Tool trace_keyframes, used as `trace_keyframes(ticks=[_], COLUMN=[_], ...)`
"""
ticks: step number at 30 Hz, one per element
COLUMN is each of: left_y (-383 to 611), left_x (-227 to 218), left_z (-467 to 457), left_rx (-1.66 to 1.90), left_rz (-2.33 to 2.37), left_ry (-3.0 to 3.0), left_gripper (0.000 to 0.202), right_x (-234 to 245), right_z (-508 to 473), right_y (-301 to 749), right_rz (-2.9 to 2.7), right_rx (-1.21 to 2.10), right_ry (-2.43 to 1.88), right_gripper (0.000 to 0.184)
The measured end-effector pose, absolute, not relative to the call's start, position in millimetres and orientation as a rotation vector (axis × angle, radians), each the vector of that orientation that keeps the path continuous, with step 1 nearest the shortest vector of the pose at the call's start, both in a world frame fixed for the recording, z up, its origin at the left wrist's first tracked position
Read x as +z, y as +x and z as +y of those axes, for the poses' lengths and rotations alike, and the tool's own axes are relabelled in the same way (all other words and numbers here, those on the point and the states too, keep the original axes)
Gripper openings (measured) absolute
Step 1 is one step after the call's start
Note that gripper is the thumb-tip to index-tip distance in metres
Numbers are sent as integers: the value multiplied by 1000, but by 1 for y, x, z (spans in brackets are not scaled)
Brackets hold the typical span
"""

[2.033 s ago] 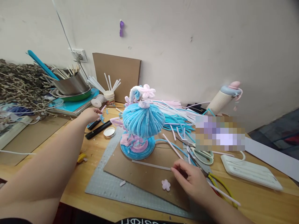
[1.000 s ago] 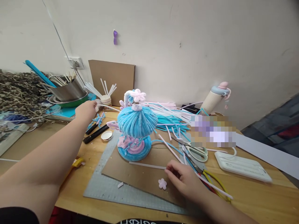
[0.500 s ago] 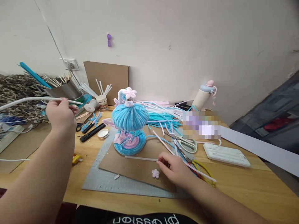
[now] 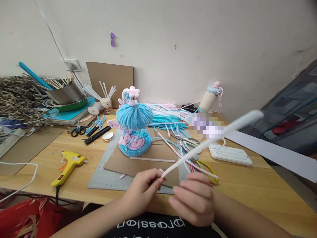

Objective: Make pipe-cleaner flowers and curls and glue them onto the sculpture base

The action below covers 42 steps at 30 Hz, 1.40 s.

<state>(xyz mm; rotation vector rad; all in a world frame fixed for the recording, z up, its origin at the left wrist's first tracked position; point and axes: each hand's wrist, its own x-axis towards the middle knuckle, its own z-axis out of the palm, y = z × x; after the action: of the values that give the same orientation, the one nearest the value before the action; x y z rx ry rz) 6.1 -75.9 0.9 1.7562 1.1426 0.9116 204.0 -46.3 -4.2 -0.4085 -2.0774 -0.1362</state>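
In the head view, the left hand (image 4: 142,186) is at the near edge of the table (image 4: 247,185), thumb and fingertips pinched shut on the near end of a long white pipe cleaner (image 4: 198,150), which slants up and away to the right. The right hand (image 4: 194,198) hangs just right of it, below the pipe cleaner, with its fingers loosely curled and its back to the camera, so its grip cannot be told. Beyond both hands a blue and pink fuzzy model (image 4: 134,125) stands on a cardboard sheet (image 4: 138,167), with a yellow glue gun (image 4: 68,163) lying to the left.
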Motion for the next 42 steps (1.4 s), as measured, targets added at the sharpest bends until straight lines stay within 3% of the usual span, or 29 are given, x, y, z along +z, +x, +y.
trace_keyframes(ticks=[2, 7, 15, 19, 25, 42], left_y=[14, 25, 22, 24, 23, 15], left_x=[2, 4, -5, 6, 18, -3], left_z=[-76, -80, -59, -36, -8, -2], left_rx=[829, 785, 850, 720, 638, 611], left_rz=[1069, 1066, 1112, 930, 775, 867], left_ry=[1706, 1720, 1366, 1071, 1134, 867], left_gripper=[17, 19, 23, 35, 29, 27], right_x=[11, 21, 23, 32, 38, -1], right_z=[-55, -51, -33, -16, 3, 12], right_y=[201, 208, 241, 241, 232, 217], right_rz=[-2291, -2548, -2444, -2449, -2429, -2384], right_rx=[-401, -130, -122, -127, -168, 10], right_ry=[-178, -543, -760, -798, -808, -733], right_gripper=[16, 28, 19, 21, 19, 17])
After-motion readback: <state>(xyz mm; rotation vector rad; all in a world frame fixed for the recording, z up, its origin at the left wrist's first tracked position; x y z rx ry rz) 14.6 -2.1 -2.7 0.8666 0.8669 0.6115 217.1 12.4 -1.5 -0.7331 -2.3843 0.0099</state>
